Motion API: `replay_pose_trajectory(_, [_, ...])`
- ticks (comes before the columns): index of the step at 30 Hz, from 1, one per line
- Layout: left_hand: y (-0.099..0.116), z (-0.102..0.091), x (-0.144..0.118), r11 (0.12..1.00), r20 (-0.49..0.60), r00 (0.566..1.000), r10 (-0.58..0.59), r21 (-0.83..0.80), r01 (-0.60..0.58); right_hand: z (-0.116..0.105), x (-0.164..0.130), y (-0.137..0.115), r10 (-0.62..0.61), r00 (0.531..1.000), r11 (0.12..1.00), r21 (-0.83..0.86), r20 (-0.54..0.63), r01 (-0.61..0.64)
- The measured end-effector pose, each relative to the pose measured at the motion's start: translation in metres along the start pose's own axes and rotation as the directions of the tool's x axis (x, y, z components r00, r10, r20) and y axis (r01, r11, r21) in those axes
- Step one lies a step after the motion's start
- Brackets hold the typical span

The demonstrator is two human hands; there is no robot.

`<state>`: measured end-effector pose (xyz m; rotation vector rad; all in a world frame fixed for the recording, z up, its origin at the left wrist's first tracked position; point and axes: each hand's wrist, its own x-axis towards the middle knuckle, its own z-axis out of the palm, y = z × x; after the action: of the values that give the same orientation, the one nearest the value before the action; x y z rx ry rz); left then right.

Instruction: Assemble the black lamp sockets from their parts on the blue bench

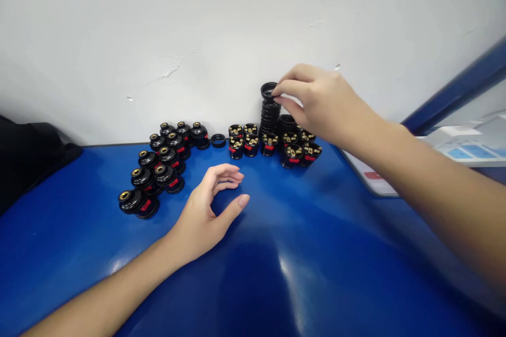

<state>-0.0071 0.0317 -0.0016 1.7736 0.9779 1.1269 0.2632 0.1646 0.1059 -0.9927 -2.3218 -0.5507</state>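
Observation:
With thumb and fingers, my right hand pinches the rim of a black ring at the top of a stack of black rings. The ring looks slightly tilted over the stack. My left hand hovers over the table, fingers curved and apart, holding nothing. Beyond it stand several black socket inserts with brass contacts and red tabs. Left of my left hand are several assembled black lamp holders with brass-threaded tops.
A blue table meets a white wall behind the parts. One loose black ring lies between the two groups. A white tray-like object is at right, below a blue bar. Dark cloth lies at left.

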Motion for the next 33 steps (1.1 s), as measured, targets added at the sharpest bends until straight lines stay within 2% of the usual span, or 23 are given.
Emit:
replay_pose_trajectory(7, [0.000,0.000,0.000,1.000,0.003,1.000,-0.007,0.005,0.007,0.001,0.001,-0.003,0.054,0.995,0.998,0.034,0.088,-0.057])
replay_pose_trajectory(17, [-0.001,0.000,-0.001,1.000,0.004,1.000,0.001,0.009,-0.001,0.000,-0.004,-0.003,0.038,0.993,0.999,0.002,0.114,-0.039])
replay_pose_trajectory(23, [0.000,0.000,0.001,1.000,0.002,1.000,0.016,0.021,-0.016,-0.004,-0.004,-0.009,0.072,0.989,0.997,-0.038,0.128,-0.067])
replay_pose_trajectory(26, [0.000,0.000,0.000,0.999,-0.001,1.000,0.021,0.035,-0.021,-0.015,-0.007,-0.018,0.071,0.994,0.996,-0.063,0.083,-0.066])
replay_pose_trajectory(29, [0.001,-0.001,-0.001,0.997,0.004,1.000,0.022,0.077,-0.022,-0.028,-0.014,-0.033,0.064,0.997,0.998,-0.015,0.041,-0.064])
replay_pose_trajectory(33, [0.003,-0.001,-0.001,0.979,0.013,0.999,0.050,0.198,-0.052,-0.038,-0.039,-0.063,0.046,0.991,0.987,0.149,0.127,-0.065])
